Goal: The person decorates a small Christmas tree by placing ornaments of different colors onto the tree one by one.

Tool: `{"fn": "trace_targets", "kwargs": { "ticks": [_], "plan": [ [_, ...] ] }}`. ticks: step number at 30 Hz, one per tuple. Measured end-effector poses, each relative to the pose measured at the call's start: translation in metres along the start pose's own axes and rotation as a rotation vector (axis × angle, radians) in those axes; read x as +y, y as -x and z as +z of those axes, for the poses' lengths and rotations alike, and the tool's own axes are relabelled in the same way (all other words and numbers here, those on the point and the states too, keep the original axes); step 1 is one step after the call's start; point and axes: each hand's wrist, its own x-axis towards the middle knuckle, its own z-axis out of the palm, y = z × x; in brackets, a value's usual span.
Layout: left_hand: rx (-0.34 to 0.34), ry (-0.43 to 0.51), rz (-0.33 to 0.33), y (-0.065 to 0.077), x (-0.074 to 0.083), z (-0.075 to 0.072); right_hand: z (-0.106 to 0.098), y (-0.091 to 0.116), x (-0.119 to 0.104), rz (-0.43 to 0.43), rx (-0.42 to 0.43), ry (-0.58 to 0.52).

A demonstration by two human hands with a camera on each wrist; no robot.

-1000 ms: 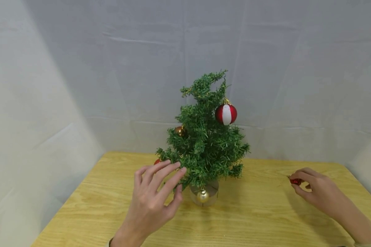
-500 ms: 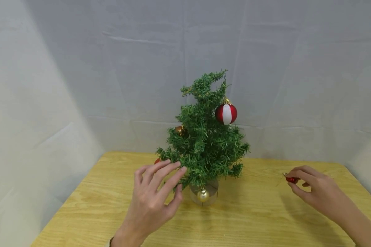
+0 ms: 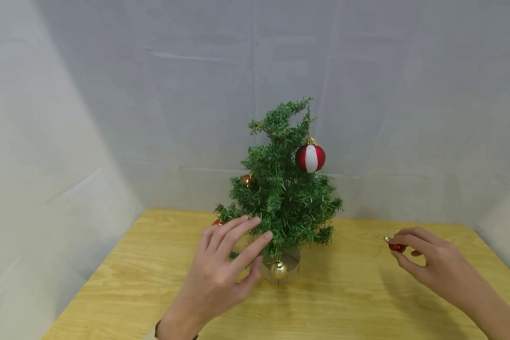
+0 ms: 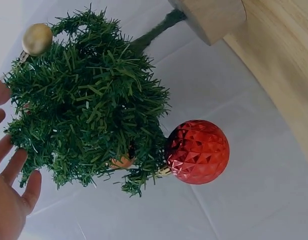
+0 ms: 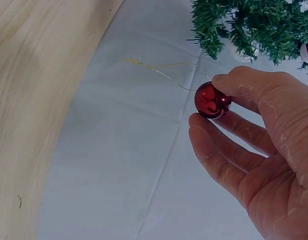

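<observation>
A small artificial Christmas tree [image 3: 280,189] stands on the wooden table. My left hand [image 3: 223,264], fingers spread and slightly bent, is at its lower left branches and holds nothing; contact with the needles is unclear. Off to the right, my right hand [image 3: 433,259] pinches a small shiny red Christmas ball [image 5: 212,100] between thumb and fingers. A gold string loop [image 5: 164,73] trails from that ball. On the tree hang a red-and-white striped ball [image 3: 310,158], a copper-gold ball [image 3: 248,181], a pale gold ball [image 3: 279,269] and a faceted red ball [image 4: 198,152].
The tree's round wooden base [image 4: 214,17] rests on the yellowish wooden table [image 3: 344,302]. A pale cloth backdrop [image 3: 195,94] rises behind the table and along its sides. A tiny green needle [image 5: 19,201] lies on the tabletop.
My right hand has moved a little left with the small red ball, its string hanging free. My left hand has shifted slightly to the right along the lower branches.
</observation>
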Motion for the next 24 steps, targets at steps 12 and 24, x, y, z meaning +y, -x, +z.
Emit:
{"fn": "trace_targets", "kwargs": {
  "ticks": [12,24],
  "plan": [
    [-0.034,-0.005,0.017,0.005,0.003,0.004,-0.007,-0.003,-0.010,0.006,0.008,-0.021],
    [-0.027,-0.002,0.024,0.009,0.004,0.007,-0.010,-0.008,-0.019,-0.022,0.050,-0.002]
  ]
}}
